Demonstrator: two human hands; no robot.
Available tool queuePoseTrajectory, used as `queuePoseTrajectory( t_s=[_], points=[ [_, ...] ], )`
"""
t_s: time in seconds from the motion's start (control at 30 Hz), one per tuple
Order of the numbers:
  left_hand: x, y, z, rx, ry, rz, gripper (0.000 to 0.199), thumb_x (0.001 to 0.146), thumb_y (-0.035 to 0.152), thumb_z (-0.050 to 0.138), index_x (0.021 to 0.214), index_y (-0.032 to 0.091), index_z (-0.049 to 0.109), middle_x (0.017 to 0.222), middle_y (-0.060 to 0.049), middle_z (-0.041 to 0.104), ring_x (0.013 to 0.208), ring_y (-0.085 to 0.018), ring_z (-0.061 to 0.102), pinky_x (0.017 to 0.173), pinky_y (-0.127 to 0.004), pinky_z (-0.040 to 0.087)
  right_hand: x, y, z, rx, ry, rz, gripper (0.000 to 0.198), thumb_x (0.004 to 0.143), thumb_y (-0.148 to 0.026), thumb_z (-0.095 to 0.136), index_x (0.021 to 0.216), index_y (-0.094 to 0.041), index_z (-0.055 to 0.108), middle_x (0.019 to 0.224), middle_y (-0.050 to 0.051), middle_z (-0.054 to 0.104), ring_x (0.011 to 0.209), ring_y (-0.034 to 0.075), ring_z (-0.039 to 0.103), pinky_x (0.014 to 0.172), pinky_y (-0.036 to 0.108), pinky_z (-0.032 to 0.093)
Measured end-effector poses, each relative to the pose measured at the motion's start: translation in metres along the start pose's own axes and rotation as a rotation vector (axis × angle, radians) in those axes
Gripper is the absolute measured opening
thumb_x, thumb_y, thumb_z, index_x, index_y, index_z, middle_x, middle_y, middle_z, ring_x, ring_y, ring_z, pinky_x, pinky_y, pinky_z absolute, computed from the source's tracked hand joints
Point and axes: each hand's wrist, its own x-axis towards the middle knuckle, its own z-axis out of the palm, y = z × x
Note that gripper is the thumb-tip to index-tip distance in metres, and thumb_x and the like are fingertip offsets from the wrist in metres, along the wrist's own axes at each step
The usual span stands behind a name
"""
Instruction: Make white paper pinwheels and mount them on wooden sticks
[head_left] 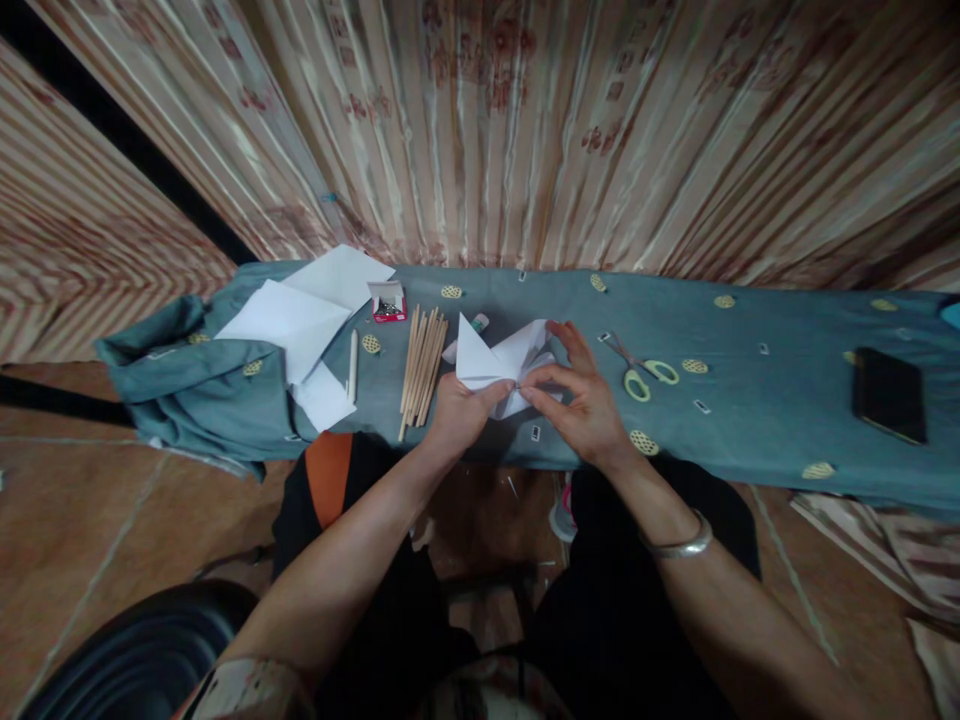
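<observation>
Over a cloth-covered bench (787, 400), the left hand (459, 410) grips folded white paper (477, 364); the right hand (581, 408) pinches it near the centre, though fine detail there is unclear. Wooden sticks (422, 368) lie left of the paper, scissors (632, 365) right; an open red box (388, 310) sits by the sticks' far ends.

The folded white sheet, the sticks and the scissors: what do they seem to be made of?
Folded white sheet: matte paper, judging by crisp creases and thin edges. Sticks: probably plain wood, given the dull tan colour. Scissors: likely yellow-green plastic handles; darker blades, perhaps metal.
</observation>
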Motion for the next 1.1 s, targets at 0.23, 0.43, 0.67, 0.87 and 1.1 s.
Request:
queuePoseTrajectory(
  t_s=[0.23, 0.43, 0.67, 0.87, 1.1],
  points=[
    [-0.0018, 0.0028, -0.0005, 0.050, -0.005, 0.000, 0.023, 0.054, 0.025, 0.078, 0.073, 0.014, 0.072, 0.073, -0.003, 0.072, 0.070, -0.020, 0.064, 0.068, -0.032, 0.053, -0.0003, 0.0001, -0.0002, -0.010, -0.016, 0.015, 0.005, 0.082, -0.026, 0.066, 0.083, -0.026, 0.071, 0.151, 0.000, 0.039, 0.147, 0.025, 0.021, 0.118, 0.048, 0.024],
    [-0.0011, 0.0009, -0.0009, 0.076, -0.023, 0.015, 0.018, 0.055, 0.025, 0.077, 0.068, 0.014, 0.070, 0.067, -0.001, 0.069, 0.066, -0.018, 0.062, 0.064, -0.030, 0.052, -0.0002, 0.0005, -0.0005, -0.020, -0.022, 0.009, 0.008, 0.083, -0.028, 0.064, 0.084, -0.027, 0.072, 0.149, -0.001, 0.043, 0.146, 0.028, 0.022, 0.116, 0.053, 0.027],
    [-0.0030, 0.0029, -0.0014, 0.083, -0.042, 0.019, 0.020, 0.057, 0.025, 0.077, 0.071, 0.013, 0.071, 0.071, -0.003, 0.070, 0.068, -0.019, 0.063, 0.067, -0.031, 0.052, -0.0002, 0.0012, 0.0001, -0.020, -0.013, 0.002, 0.008, 0.083, -0.027, 0.063, 0.084, -0.026, 0.071, 0.150, 0.000, 0.041, 0.146, 0.027, 0.022, 0.118, 0.051, 0.024],
    [-0.0012, -0.0015, -0.0016, 0.090, -0.025, 0.012, 0.017, 0.056, 0.024, 0.078, 0.069, 0.014, 0.071, 0.068, -0.002, 0.070, 0.067, -0.019, 0.063, 0.064, -0.030, 0.053, -0.0001, 0.0017, 0.0002, -0.014, -0.021, 0.013, 0.008, 0.083, -0.027, 0.063, 0.084, -0.026, 0.071, 0.149, -0.001, 0.042, 0.146, 0.027, 0.023, 0.118, 0.051, 0.025],
    [-0.0018, -0.0059, -0.0017, 0.079, -0.021, 0.002, 0.015, 0.058, 0.024, 0.079, 0.068, 0.015, 0.071, 0.070, -0.004, 0.071, 0.068, -0.021, 0.065, 0.063, -0.030, 0.052, -0.0004, 0.0054, 0.0011, 0.006, -0.016, -0.012, 0.008, 0.083, -0.028, 0.063, 0.083, -0.026, 0.071, 0.150, 0.001, 0.042, 0.145, 0.027, 0.025, 0.117, 0.053, 0.024]
  ],
)
